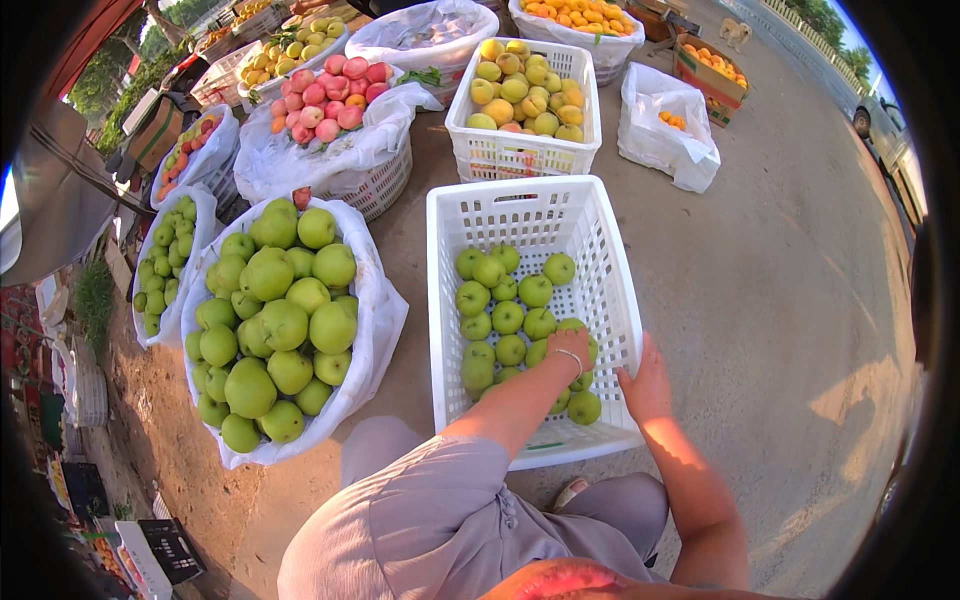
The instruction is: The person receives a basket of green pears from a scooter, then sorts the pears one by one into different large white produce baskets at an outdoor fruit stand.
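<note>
A white perforated plastic crate [517, 187] stands on the ground before me, with a layer of green apples [508, 317] over part of its floor. My left hand [570, 345], with a bracelet at the wrist, reaches down inside the crate. Its fingers curl over a green apple [571, 325] near the right wall; the fingertips are partly hidden. At the crate's right rim, my right hand [649, 384] grips the edge, thumb over the rim and fingers along the outer side. Left of the crate, a plastic-lined basket [379, 330] is heaped with larger green apples [285, 324].
Beyond my crate stands another white crate [523, 154] of yellow-green fruit. Lined baskets of pink peaches [334, 97] and small green fruit [166, 255] flank the left. A lined container [660, 142] holds a few orange fruits. A dog [735, 32] is far off.
</note>
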`<action>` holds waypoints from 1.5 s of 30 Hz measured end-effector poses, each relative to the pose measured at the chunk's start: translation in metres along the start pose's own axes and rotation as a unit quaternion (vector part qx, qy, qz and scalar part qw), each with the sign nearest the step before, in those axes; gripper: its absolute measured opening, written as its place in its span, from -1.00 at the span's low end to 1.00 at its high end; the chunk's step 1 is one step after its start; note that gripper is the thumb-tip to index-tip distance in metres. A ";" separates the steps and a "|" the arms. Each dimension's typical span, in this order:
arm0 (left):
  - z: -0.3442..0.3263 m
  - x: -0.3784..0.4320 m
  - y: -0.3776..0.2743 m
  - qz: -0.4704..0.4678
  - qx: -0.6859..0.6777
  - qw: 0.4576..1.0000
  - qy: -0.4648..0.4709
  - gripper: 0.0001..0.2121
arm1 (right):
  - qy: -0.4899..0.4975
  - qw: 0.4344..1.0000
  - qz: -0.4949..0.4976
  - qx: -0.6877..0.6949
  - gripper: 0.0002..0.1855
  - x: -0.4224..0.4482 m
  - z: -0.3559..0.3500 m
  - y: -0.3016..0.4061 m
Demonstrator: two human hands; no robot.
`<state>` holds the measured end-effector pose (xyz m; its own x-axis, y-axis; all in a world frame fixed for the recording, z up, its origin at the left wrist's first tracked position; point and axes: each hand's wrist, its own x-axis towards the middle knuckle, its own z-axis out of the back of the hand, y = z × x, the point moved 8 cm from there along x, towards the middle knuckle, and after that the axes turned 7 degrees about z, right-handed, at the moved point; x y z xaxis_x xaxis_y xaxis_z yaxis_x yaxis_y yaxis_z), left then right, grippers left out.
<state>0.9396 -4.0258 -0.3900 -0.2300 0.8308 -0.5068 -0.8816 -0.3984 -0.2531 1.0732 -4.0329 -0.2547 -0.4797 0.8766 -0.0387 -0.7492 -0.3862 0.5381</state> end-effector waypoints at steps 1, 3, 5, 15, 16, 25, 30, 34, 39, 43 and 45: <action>0.001 0.000 0.001 -0.004 -0.001 1.000 0.000 -0.37 | 0.006 1.000 -0.006 -0.005 -0.21 0.002 -0.001 0.001; -0.001 0.002 0.005 -0.012 -0.003 1.000 0.006 -0.38 | 0.024 0.999 -0.023 -0.013 -0.21 0.003 -0.005 0.001; 0.004 0.008 0.007 -0.005 -0.026 0.999 0.029 -0.36 | -0.002 1.000 -0.007 0.001 -0.23 0.008 -0.007 -0.004; 0.198 -0.079 0.077 -0.187 -0.136 0.968 0.099 -0.19 | -0.017 0.999 0.040 0.008 -0.32 0.004 -0.018 -0.023; 0.224 -0.102 0.090 -0.230 -0.168 0.953 0.098 -0.21 | -0.023 0.999 0.039 0.003 -0.33 0.003 -0.015 -0.026; 0.389 -0.343 0.440 0.051 -0.047 0.899 -0.433 -0.26 | -0.035 0.997 0.061 -0.021 -0.40 0.007 -0.008 -0.029; 0.347 -0.374 0.630 0.340 -0.016 0.825 -0.451 -0.23 | -0.019 0.994 0.042 -0.098 -0.39 0.008 -0.007 -0.024; 0.309 -0.344 0.684 0.375 0.006 0.837 -0.399 -0.24 | -0.017 0.987 0.014 -0.161 -0.38 0.007 -0.010 -0.026; 0.304 -0.295 0.695 0.411 0.106 0.849 -0.314 -0.43 | -0.058 0.976 0.034 -0.209 -0.39 0.005 -0.007 -0.044; 0.296 -0.266 0.754 0.403 0.136 0.868 -0.256 -0.41 | -0.014 0.982 -0.043 -0.184 -0.40 0.004 -0.002 -0.010; 0.284 -0.264 0.783 0.414 0.154 0.874 -0.203 -0.52 | 0.004 0.980 -0.080 -0.181 -0.41 0.008 -0.002 0.008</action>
<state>0.1932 -4.4464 -0.2198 -0.9135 0.4021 -0.0615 -0.3991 -0.8569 0.3263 1.0628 -4.0297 -0.2526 -0.3459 0.9324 -0.1053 -0.9273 -0.3225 0.1901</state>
